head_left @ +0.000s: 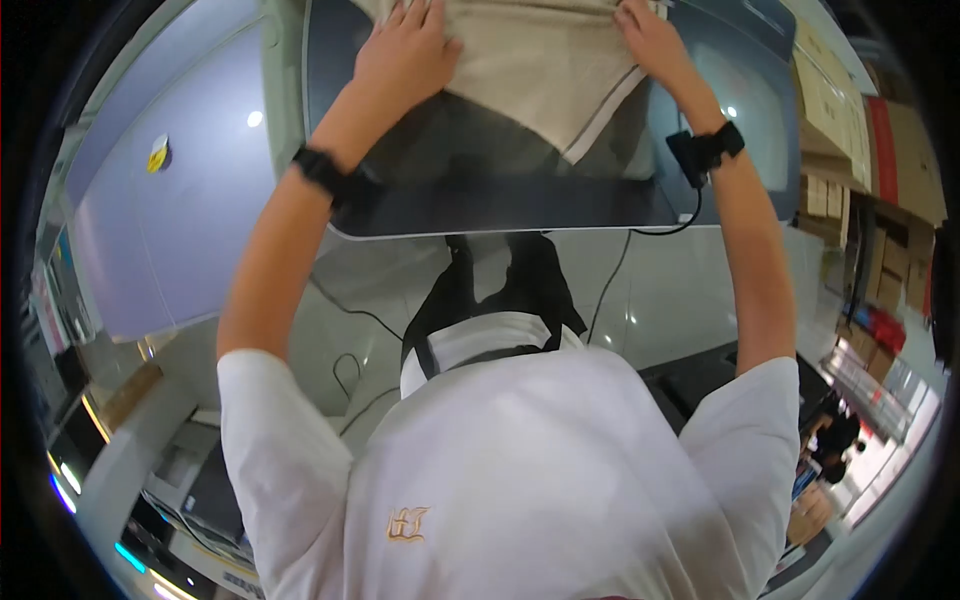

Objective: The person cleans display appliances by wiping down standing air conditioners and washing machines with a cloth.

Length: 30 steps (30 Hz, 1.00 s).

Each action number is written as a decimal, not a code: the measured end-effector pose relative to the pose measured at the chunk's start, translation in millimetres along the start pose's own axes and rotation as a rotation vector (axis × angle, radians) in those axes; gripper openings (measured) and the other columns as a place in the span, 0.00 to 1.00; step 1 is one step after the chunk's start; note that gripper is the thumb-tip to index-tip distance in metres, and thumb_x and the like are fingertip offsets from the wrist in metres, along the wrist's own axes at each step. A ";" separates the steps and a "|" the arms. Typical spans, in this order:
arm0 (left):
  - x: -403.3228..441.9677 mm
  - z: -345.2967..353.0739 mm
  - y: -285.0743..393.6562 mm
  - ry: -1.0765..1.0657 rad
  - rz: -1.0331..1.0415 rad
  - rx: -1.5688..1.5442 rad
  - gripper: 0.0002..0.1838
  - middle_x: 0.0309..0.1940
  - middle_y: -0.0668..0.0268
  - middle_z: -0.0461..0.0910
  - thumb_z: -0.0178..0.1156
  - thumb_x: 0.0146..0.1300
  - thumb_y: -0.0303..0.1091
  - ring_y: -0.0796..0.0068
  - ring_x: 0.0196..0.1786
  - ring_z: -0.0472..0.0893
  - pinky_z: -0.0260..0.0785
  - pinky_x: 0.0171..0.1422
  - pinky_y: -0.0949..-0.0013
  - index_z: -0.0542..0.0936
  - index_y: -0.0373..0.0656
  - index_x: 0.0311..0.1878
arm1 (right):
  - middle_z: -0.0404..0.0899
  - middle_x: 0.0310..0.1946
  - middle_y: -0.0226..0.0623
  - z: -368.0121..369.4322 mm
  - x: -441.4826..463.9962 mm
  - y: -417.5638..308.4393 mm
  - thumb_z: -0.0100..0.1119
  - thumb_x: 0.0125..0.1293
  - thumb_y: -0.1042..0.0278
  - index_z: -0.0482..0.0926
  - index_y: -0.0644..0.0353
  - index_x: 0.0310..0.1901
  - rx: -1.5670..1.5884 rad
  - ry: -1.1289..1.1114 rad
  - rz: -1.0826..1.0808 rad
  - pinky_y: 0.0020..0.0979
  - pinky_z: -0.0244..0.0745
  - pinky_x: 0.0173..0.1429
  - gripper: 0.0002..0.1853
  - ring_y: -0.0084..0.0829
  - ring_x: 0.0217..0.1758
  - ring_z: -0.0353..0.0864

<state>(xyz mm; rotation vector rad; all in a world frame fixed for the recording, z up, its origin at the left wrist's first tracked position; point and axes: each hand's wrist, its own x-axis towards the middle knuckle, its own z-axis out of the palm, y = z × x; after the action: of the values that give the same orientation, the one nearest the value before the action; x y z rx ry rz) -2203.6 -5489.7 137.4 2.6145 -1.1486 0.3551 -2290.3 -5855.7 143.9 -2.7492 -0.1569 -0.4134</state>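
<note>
A beige cloth (540,75) lies on the dark, glossy tabletop (500,205), with one pointed corner hanging toward my body. A pale strip with a dark line runs along its right edge. My left hand (410,45) rests flat on the cloth's left side, fingers stretched out. At the upper right edge, the fingers of my right hand (650,38) are bent and pinch the cloth near its border. The far part of the cloth is cut off by the top of the view.
A pale lavender panel (190,200) stands to the left of the table. Cardboard boxes (830,100) are stacked on the right. A black cable (680,228) runs from the device on my right wrist over the table's front edge. More cables lie on the floor.
</note>
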 end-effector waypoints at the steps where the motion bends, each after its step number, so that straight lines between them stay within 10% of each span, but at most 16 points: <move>1: 12.1 2.5 -7.7 -0.004 -0.012 0.009 0.34 0.76 0.51 0.69 0.58 0.74 0.47 0.46 0.76 0.70 0.63 0.78 0.45 0.67 0.37 0.76 | 0.80 0.49 0.54 11.8 19.4 0.4 0.53 0.76 0.63 0.76 0.61 0.50 0.026 0.005 -0.014 0.47 0.75 0.55 0.11 0.57 0.53 0.80; 4: 16.6 1.4 -14.1 -0.111 -0.150 -0.110 0.38 0.75 0.34 0.64 0.52 0.73 0.46 0.32 0.81 0.58 0.46 0.86 0.43 0.66 0.21 0.73 | 0.80 0.48 0.55 31.3 48.6 -40.3 0.54 0.74 0.65 0.75 0.61 0.48 0.120 -0.083 -0.054 0.48 0.75 0.55 0.09 0.57 0.53 0.80; 10: -76.2 -41.0 22.6 0.015 -0.265 0.078 0.34 0.75 0.53 0.70 0.58 0.74 0.47 0.48 0.75 0.71 0.63 0.79 0.46 0.68 0.36 0.76 | 0.72 0.60 0.56 26.7 7.7 -166.4 0.54 0.70 0.71 0.72 0.56 0.54 0.185 -0.268 -0.206 0.52 0.75 0.60 0.13 0.61 0.60 0.76; 19: -224.7 -133.6 -6.2 -0.013 -0.611 0.335 0.33 0.78 0.53 0.66 0.61 0.72 0.39 0.47 0.80 0.66 0.61 0.80 0.47 0.68 0.36 0.77 | 0.72 0.69 0.59 62.6 35.4 -285.5 0.57 0.70 0.75 0.74 0.58 0.50 0.490 -0.636 -0.283 0.50 0.74 0.69 0.09 0.62 0.71 0.71; 23: -295.8 -167.4 -40.5 0.038 -0.833 0.423 0.34 0.78 0.49 0.66 0.59 0.73 0.41 0.43 0.78 0.67 0.62 0.80 0.50 0.66 0.35 0.77 | 0.75 0.68 0.55 119.9 62.2 -358.5 0.55 0.70 0.75 0.75 0.59 0.50 0.467 -0.272 -0.756 0.48 0.72 0.73 0.09 0.58 0.73 0.71; 30: -367.9 -134.0 -135.5 0.096 -0.944 0.360 0.35 0.78 0.46 0.65 0.54 0.76 0.49 0.39 0.77 0.67 0.62 0.79 0.47 0.66 0.35 0.77 | 0.78 0.65 0.51 183.7 83.8 -426.0 0.52 0.72 0.75 0.75 0.64 0.56 0.231 -0.174 -0.933 0.46 0.72 0.75 0.13 0.49 0.73 0.74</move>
<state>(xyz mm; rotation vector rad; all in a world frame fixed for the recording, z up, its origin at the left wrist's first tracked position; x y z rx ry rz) -2360.0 -5106.3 124.4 3.0248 0.2728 0.4838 -2230.0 -5388.1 145.1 -2.3144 -1.4453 -0.3403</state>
